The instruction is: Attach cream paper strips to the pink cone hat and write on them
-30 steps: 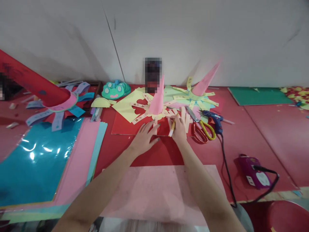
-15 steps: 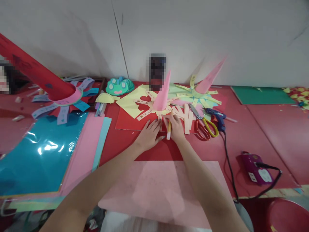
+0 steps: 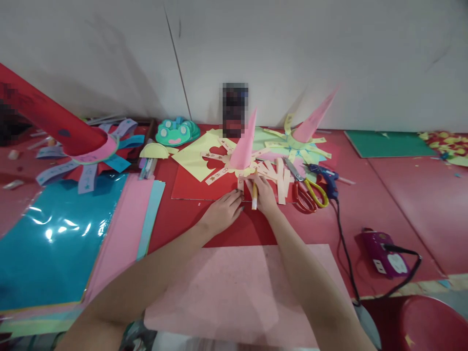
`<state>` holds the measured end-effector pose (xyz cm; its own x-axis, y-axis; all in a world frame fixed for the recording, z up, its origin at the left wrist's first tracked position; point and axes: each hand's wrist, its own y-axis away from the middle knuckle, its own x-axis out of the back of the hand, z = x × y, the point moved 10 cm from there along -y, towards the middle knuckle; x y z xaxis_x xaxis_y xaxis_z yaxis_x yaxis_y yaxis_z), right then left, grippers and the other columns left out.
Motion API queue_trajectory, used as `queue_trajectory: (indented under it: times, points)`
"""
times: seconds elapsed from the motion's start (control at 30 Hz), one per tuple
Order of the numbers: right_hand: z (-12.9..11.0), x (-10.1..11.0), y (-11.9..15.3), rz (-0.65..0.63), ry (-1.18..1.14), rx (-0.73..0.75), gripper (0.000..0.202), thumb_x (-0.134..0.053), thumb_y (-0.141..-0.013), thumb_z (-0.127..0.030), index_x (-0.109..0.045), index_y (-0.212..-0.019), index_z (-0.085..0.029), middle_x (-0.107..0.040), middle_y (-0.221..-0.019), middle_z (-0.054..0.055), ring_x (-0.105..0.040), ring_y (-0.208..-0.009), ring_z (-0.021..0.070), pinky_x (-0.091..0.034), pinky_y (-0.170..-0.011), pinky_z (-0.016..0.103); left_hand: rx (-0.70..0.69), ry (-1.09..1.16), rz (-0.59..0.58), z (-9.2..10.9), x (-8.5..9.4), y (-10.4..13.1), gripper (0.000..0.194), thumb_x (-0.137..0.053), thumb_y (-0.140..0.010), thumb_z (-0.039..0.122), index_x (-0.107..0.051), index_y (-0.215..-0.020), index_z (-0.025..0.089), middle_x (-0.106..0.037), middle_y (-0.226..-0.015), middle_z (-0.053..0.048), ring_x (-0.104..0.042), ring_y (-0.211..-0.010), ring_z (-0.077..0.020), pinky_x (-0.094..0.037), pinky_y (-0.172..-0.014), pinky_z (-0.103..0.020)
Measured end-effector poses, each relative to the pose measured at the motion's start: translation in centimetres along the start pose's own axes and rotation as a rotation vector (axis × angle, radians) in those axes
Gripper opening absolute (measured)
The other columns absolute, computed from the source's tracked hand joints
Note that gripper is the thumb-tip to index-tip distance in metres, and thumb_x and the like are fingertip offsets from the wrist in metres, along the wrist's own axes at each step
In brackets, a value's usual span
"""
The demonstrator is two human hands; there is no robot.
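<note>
A yellow pen (image 3: 255, 195) with a white end is in my right hand (image 3: 264, 194), fingers closed round it, point toward a pale strip. My left hand (image 3: 221, 213) lies just left and nearer, fingertips at the lower end of that pale paper strip (image 3: 240, 181), thumb apart from the fingers. The strip hangs from the scalloped base of a pink paper cone (image 3: 244, 146). Other strips with star and letter marks spread out from the base. The cone stands on yellow and red sheets. Several loose pale strips (image 3: 281, 181) lie right of my right hand.
Scissors (image 3: 310, 192) and a blue glue gun (image 3: 325, 178) lie to the right, its cord running to a purple power box (image 3: 385, 253). A second pink cone (image 3: 314, 119) stands behind. At left are a red tube (image 3: 47, 114) and a blue glossy sheet (image 3: 58, 234).
My left hand has slid slightly left and toward me, uncovering more of the strip with its marks. The right hand keeps the pen near the strip. The view has shifted a little.
</note>
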<state>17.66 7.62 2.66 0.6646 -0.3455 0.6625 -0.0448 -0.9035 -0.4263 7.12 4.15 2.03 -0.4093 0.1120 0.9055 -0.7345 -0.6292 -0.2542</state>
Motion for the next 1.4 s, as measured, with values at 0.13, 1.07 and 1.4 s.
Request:
queue_trajectory:
  times: [0.13, 1.07, 1.4]
  points:
    - [-0.2, 0.1, 0.0, -0.018, -0.011, -0.013, 0.025, -0.039, -0.092, -0.033, -0.061, -0.097, -0.022, -0.060, -0.084, 0.007, -0.058, -0.084, 0.0197, -0.048, -0.074, 0.031, 0.015, 0.017, -0.044, 0.0, -0.5, 0.3, 0.039, -0.040, -0.092, 0.027, -0.047, -0.127, 0.013, -0.051, -0.133, -0.015, -0.042, -0.128, -0.0234, -0.038, -0.106, -0.043]
    - [1.0, 2.8, 0.5, 0.197, 0.346, -0.125, 0.021, -0.044, -0.087, -0.024, -0.061, -0.098, -0.018, -0.066, -0.082, 0.009, -0.053, -0.083, 0.0243, -0.041, -0.074, 0.038, -0.024, -0.093, 0.001, 0.6, 0.2, 0.4, 0.038, -0.037, -0.092, 0.023, -0.043, -0.128, 0.011, -0.053, -0.126, -0.013, -0.047, -0.121, -0.0258, -0.037, -0.106, -0.045]
    - [-1.0, 0.0, 0.4, -0.043, 0.148, 0.042, 0.024, -0.049, -0.086, -0.020, -0.062, -0.106, -0.022, -0.069, -0.087, 0.007, -0.055, -0.085, 0.0230, -0.046, -0.077, 0.037, 0.031, -0.039, 0.014, 0.2, 0.9, 0.1, 0.032, -0.040, -0.089, 0.019, -0.049, -0.120, 0.013, -0.054, -0.122, -0.013, -0.050, -0.118, -0.0239, -0.039, -0.103, -0.043]
